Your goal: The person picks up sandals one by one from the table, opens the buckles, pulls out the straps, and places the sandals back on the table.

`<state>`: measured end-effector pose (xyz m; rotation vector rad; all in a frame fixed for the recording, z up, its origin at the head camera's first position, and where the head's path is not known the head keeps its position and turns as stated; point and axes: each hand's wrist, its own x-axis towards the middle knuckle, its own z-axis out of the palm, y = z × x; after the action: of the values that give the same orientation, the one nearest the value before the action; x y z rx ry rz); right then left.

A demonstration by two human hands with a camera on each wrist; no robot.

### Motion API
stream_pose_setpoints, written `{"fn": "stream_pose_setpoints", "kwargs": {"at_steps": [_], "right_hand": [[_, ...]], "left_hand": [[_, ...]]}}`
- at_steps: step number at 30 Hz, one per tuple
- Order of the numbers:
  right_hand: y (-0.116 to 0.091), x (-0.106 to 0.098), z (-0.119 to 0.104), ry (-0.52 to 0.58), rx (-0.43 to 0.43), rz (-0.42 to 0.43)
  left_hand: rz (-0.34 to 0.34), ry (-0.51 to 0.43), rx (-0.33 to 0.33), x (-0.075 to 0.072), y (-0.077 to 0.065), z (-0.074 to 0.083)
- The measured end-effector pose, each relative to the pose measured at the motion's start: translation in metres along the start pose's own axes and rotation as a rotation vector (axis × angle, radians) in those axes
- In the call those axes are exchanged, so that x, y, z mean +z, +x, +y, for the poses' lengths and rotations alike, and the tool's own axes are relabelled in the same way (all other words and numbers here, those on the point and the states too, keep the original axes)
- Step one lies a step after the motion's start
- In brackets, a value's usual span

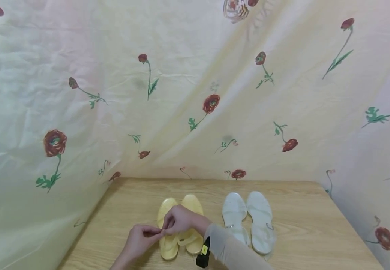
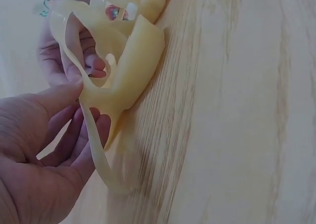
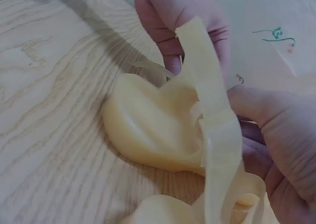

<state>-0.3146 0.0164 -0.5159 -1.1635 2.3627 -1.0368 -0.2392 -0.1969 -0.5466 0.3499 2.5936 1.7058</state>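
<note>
A pair of yellow sandals stands on the wooden table, the left sandal (image 1: 168, 252) and the right sandal (image 1: 192, 204) side by side. My left hand (image 1: 140, 240) pinches the left sandal's ankle strap between thumb and fingers; the strap's loose end (image 2: 98, 157) hangs below in the left wrist view. Close against it, my right hand (image 1: 179, 220) reaches across from the right and pinches the same strap, their fingertips nearly meeting. In the right wrist view the strap (image 3: 217, 105) stands up in front of the right hand's fingers, hiding some of them.
To the right, a pair of white sandals, one (image 1: 234, 208) beside the other (image 1: 260, 210), lies on the wooden table (image 1: 303, 225). A flower-printed cloth (image 1: 174, 105) rises behind the table and at both sides. A black device (image 1: 203, 257) is at the right wrist.
</note>
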Motion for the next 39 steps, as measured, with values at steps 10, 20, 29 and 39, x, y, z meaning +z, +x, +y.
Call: {"fn": "stream_pose_setpoints", "kwargs": {"at_steps": [10, 20, 29, 39], "right_hand": [[-0.004, 0.01, -0.006, -0.179, -0.061, 0.067], [-0.007, 0.011, 0.003, -0.265, -0.09, 0.081], [-0.011, 0.006, 0.001, -0.054, -0.046, 0.067], [-0.011, 0.015, -0.008, -0.165, 0.015, 0.079]], "left_hand": [[-0.022, 0.06, -0.014, 0.003, 0.0, 0.007], [0.007, 0.1, 0.051, 0.006, 0.002, 0.009], [0.02, 0.058, 0.035, 0.006, 0.002, -0.002], [-0.065, 0.078, 0.097, -0.002, 0.005, -0.005]]}}
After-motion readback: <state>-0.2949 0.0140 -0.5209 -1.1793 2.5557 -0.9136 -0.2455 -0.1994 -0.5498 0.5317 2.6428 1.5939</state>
